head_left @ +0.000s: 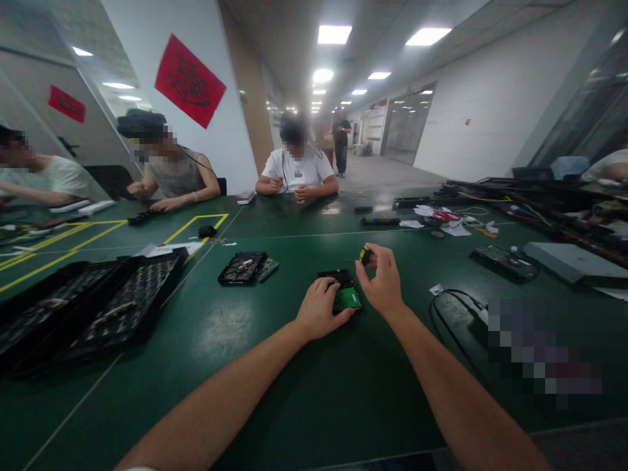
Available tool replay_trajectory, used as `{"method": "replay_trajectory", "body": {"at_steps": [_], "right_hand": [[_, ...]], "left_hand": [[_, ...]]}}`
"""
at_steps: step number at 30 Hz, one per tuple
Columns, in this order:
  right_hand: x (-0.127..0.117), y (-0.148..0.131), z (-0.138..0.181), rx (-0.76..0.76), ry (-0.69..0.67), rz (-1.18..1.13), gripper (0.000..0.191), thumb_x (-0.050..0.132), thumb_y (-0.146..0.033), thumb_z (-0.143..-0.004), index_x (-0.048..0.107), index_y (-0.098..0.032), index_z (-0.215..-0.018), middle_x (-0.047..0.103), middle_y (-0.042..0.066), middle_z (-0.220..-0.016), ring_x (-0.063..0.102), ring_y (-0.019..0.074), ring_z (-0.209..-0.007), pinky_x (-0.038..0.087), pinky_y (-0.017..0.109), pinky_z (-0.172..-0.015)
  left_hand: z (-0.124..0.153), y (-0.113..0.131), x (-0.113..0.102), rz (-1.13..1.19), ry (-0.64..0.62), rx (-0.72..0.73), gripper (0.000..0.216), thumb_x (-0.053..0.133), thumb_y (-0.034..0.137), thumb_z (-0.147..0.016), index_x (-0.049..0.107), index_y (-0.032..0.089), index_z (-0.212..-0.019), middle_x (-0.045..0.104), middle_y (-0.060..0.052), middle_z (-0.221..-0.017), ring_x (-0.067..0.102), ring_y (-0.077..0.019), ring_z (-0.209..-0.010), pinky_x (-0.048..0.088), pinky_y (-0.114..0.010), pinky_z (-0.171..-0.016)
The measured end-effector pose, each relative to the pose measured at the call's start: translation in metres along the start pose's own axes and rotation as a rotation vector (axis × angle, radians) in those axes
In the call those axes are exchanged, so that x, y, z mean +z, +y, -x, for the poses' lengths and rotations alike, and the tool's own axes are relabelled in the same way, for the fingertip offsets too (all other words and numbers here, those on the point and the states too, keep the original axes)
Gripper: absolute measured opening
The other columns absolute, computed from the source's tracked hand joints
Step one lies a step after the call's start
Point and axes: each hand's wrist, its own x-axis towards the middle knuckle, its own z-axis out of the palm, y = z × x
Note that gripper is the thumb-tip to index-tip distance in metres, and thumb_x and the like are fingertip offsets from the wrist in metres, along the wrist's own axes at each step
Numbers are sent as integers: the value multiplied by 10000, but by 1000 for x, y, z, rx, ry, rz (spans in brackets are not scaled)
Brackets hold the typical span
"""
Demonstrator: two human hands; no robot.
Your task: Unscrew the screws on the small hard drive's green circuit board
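Note:
On the green table in front of me lies a small black device with a green circuit board (347, 299). My left hand (318, 311) grips it from the left, fingers over its top and thumb along its near edge. Just to the right and slightly above it is my right hand (385, 281), with a short yellow-and-black screwdriver (364, 254) pinched between thumb and fingers. The screwdriver's tip is too small to make out. Left of the device sits an opened black case (242, 267) with small pieces on it, beside a loose circuit board (269, 269).
Black compartment trays (164, 281) stand at the left. A cable (434, 314), another board device (505, 261), a flat grey box (574, 261) and heaped wires (534, 203) lie at the right. Across the table a person (297, 173) sits; others sit at the left.

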Motion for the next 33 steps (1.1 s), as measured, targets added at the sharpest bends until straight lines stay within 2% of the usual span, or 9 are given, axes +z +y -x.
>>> {"method": "replay_trajectory", "body": {"at_steps": [4, 13, 19, 25, 29, 33], "right_hand": [[-1, 1, -2, 23, 19, 18, 382, 613, -354, -976, 532, -236, -1330, 564, 111, -1181, 627, 216, -851, 615, 439, -803], [1, 4, 0, -11, -3, -2, 421, 566, -304, -989, 495, -238, -1399, 585, 137, -1257, 638, 267, -1013, 612, 462, -848], [-2, 2, -1, 8, -1, 22, 372, 599, -348, -983, 548, -250, -1338, 595, 115, -1198, 639, 243, -912, 610, 456, -826], [1, 2, 0, -6, -2, -24, 411, 571, -325, -996, 488, -246, -1391, 623, 126, -1252, 675, 251, -974, 626, 443, -826], [0, 0, -1, -21, 49, 6, 377, 642, -365, -966, 536, -242, -1305, 628, 121, -1208, 672, 256, -962, 623, 446, -810], [0, 1, -1, -13, 54, 12, 359, 627, -358, -972, 534, -243, -1299, 651, 112, -1183, 681, 249, -928, 623, 450, -802]], "left_hand": [[0, -1, 1, -5, 7, 6, 664, 682, 613, -850, 609, 173, -1342, 575, -156, -1390, 514, -345, -1326, 426, -524, -1162], [0, -2, 2, -9, 15, 9, 668, 678, 621, -851, 612, 171, -1340, 576, -156, -1390, 513, -346, -1327, 431, -522, -1157], [0, -1, 1, -5, 9, 1, 660, 687, 612, -847, 611, 185, -1345, 580, -153, -1390, 512, -351, -1328, 425, -538, -1159], [1, -2, 0, 1, 17, 7, 662, 680, 617, -850, 613, 179, -1342, 577, -155, -1383, 514, -346, -1328, 432, -524, -1157], [1, -2, 0, 5, 13, 12, 659, 690, 602, -849, 610, 172, -1341, 578, -158, -1381, 515, -343, -1320, 430, -523, -1159], [0, -2, 1, 3, 7, 2, 656, 700, 609, -838, 612, 197, -1341, 577, -149, -1381, 519, -350, -1319, 435, -537, -1150]]}}
